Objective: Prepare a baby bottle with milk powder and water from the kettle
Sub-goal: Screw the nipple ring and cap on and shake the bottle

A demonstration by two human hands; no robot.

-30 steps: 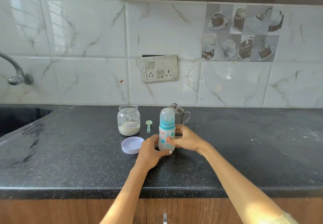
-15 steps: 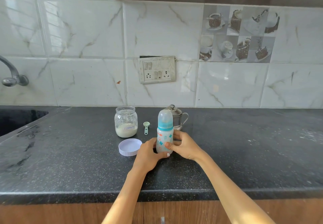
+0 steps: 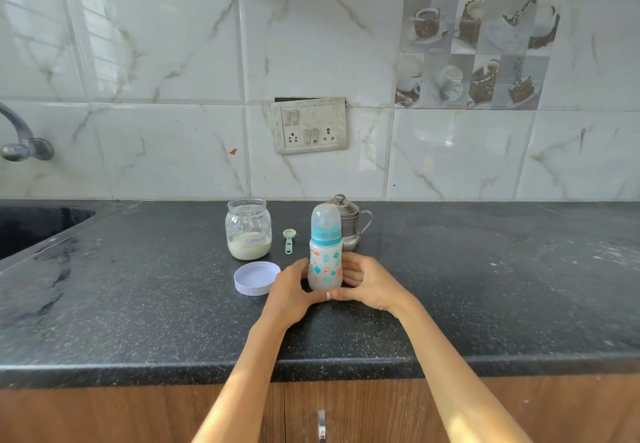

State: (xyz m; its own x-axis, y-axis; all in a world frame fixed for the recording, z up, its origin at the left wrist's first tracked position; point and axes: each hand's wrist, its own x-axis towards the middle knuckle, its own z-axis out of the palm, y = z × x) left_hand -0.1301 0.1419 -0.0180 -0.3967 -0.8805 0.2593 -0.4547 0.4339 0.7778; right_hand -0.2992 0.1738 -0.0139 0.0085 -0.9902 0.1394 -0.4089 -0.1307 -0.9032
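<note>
Both hands curl round the lower body of the bottle [image 3: 325,262], the left hand [image 3: 292,292] on its left side and the right hand [image 3: 369,283] on its right, thumbs meeting at the base. The bottle stands upright and capped on the counter [image 3: 485,287], just in front of the kettle [image 3: 349,226], with the open jar [image 3: 247,229], scoop [image 3: 289,240] and lid [image 3: 256,278] to its left. To open it well, I would keep one hand low to steady it and take the other up to the blue collar, twisting without tilting.

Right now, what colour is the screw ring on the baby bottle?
Turquoise blue. The ring sits under a clear cap; the head view shows it plainly.
</note>
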